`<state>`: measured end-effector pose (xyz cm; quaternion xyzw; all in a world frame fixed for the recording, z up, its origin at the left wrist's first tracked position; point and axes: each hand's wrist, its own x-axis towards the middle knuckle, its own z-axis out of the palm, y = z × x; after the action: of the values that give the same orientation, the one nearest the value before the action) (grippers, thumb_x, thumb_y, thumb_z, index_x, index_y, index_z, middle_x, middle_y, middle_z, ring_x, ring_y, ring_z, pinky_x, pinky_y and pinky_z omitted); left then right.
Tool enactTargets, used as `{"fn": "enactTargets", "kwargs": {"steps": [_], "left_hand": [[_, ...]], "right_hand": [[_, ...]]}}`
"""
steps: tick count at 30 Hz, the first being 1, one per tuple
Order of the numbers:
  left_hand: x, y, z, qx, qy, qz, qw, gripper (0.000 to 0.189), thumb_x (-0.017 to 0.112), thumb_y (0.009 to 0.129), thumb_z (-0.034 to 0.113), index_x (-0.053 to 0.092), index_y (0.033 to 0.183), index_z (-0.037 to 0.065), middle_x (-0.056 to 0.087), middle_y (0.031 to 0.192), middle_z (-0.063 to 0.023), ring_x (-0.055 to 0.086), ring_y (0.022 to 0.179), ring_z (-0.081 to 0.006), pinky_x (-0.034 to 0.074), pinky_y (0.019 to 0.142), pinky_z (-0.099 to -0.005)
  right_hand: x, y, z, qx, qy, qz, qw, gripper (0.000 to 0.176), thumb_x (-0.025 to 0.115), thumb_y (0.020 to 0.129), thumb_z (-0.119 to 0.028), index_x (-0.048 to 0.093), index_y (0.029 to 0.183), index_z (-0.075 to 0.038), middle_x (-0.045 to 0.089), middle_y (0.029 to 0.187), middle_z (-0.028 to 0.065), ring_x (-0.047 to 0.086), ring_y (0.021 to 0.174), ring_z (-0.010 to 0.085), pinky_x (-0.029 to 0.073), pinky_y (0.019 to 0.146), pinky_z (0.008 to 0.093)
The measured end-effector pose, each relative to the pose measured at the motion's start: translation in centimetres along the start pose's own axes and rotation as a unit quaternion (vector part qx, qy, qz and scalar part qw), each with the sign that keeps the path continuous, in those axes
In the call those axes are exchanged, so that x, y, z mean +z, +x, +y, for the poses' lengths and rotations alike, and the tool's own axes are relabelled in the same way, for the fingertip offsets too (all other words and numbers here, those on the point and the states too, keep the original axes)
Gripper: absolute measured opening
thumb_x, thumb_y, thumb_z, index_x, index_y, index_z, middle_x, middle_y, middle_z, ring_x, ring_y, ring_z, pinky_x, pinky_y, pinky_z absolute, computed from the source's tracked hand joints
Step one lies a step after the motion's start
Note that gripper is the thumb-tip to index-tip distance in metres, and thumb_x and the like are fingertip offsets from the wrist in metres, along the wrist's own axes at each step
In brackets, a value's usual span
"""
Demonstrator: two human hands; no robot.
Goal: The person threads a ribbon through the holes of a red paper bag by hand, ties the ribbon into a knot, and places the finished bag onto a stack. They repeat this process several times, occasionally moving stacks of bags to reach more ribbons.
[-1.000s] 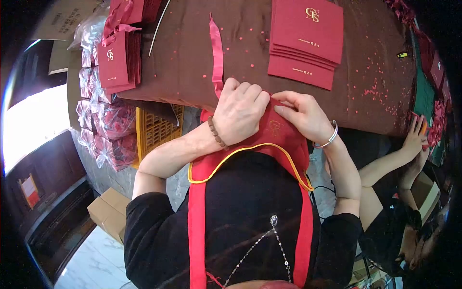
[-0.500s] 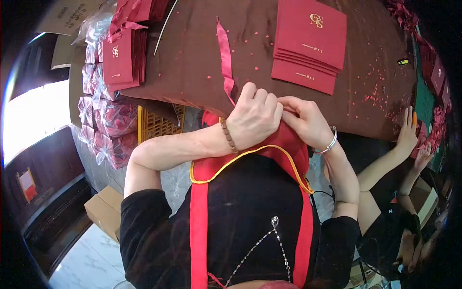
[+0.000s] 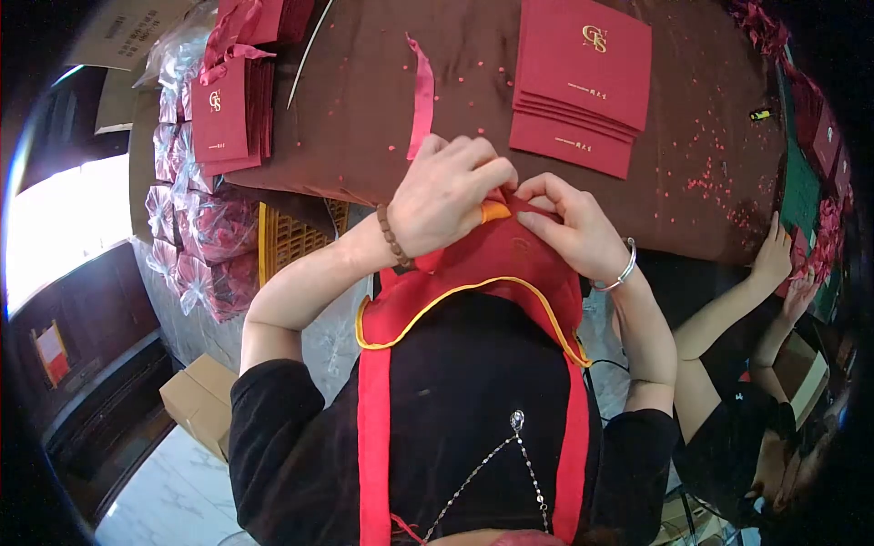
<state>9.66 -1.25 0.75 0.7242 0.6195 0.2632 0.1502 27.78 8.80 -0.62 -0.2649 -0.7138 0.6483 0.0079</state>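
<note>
A pink ribbon (image 3: 421,96) lies across the cloth, and its near end passes behind my left hand (image 3: 451,196). This hand is closed, fingers curled, with something orange (image 3: 494,212) at its thumb and a bit of red showing in the grip. Close beside it, my right hand (image 3: 569,223) is closed in a pinch at a dark red piece whose kind I cannot make out. Both hands are above the red apron (image 3: 455,264) with yellow edging, at the table's near edge. A fanned stack of red gift bags (image 3: 583,77) lies just beyond.
The table has a brown cloth (image 3: 355,136) strewn with red specks. More red bags (image 3: 221,123) stand at the left, above plastic-wrapped packages (image 3: 218,223). A yellow crate (image 3: 291,241) is beneath the table. A co-worker's hand (image 3: 772,255) is at the right edge.
My left hand has shifted left and turned, so the orange thing at its thumb now shows. The ribbon's near end has moved left with it. My right hand has barely moved.
</note>
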Motion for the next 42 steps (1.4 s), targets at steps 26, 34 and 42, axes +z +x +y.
{"fn": "enactTargets", "kwargs": {"steps": [26, 34, 42], "left_hand": [[-4.3, 4.8, -2.7, -0.076, -0.211, -0.304, 0.926, 0.012, 0.059, 0.081, 0.014, 0.065, 0.085, 0.004, 0.062, 0.101, -0.0067, 0.05, 0.106, -0.0244, 0.034, 0.094, -0.0383], [-4.0, 4.7, -2.4, -0.055, -0.046, -0.38, 0.922, 0.021, 0.056, 0.082, 0.021, 0.069, 0.09, 0.007, 0.061, 0.113, -0.0059, 0.045, 0.115, -0.0209, 0.028, 0.095, -0.0363], [-1.6, 6.2, -4.5, -0.021, -0.281, -0.509, 0.814, 0.021, 0.062, 0.076, 0.014, 0.068, 0.091, 0.002, 0.063, 0.103, -0.0133, 0.058, 0.098, -0.0274, 0.045, 0.083, -0.0351]], "right_hand": [[2.0, -0.6, -0.8, -0.185, -0.265, 0.132, 0.937, 0.015, 0.065, 0.077, -0.007, 0.06, 0.091, -0.005, 0.063, 0.078, 0.0106, 0.062, 0.071, 0.0268, 0.049, 0.063, 0.0343], [2.1, -1.1, -1.3, -0.201, -0.295, 0.107, 0.928, 0.015, 0.066, 0.077, -0.008, 0.06, 0.091, -0.006, 0.062, 0.077, 0.0096, 0.06, 0.068, 0.0261, 0.047, 0.062, 0.0348], [2.4, -1.3, -1.3, -0.213, -0.297, 0.118, 0.923, 0.014, 0.067, 0.075, -0.008, 0.061, 0.087, -0.007, 0.062, 0.076, 0.0083, 0.059, 0.065, 0.0258, 0.045, 0.061, 0.0348]]}}
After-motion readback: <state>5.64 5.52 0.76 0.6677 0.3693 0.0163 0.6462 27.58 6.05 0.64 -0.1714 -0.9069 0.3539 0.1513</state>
